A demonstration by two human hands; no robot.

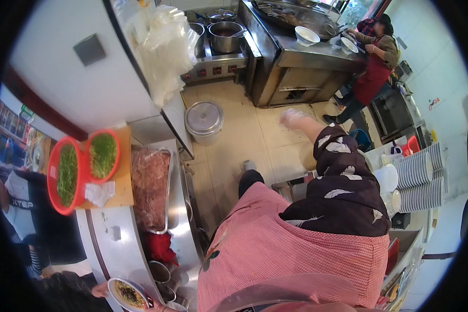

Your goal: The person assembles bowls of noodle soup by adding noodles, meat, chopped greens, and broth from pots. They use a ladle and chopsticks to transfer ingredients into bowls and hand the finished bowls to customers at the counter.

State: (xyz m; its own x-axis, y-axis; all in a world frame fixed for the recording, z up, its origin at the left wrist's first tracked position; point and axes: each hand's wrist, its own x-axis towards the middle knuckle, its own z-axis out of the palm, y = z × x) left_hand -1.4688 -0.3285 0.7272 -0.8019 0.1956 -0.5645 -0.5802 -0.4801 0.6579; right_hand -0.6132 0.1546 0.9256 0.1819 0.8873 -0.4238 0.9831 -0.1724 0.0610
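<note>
bowl (111, 293) at left hand (155, 307), fingers clamped on rim; gloved right hand (293, 118), finger spread unclear

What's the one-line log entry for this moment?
left hand: at rim of white round food-filled bowl | right hand: clear-gloved, nothing visible held | other person's hand: bowl's opposite side

Counter (186, 240) is shiny steel, baskets (53, 174) glossy plastic, board (124, 174) matt wood. Bags (164, 47) are crinkly plastic, apron (301, 255) matt cloth, bowl (110, 291) smooth and glossy. Right hand (294, 119) wears filmy clear plastic.
</note>
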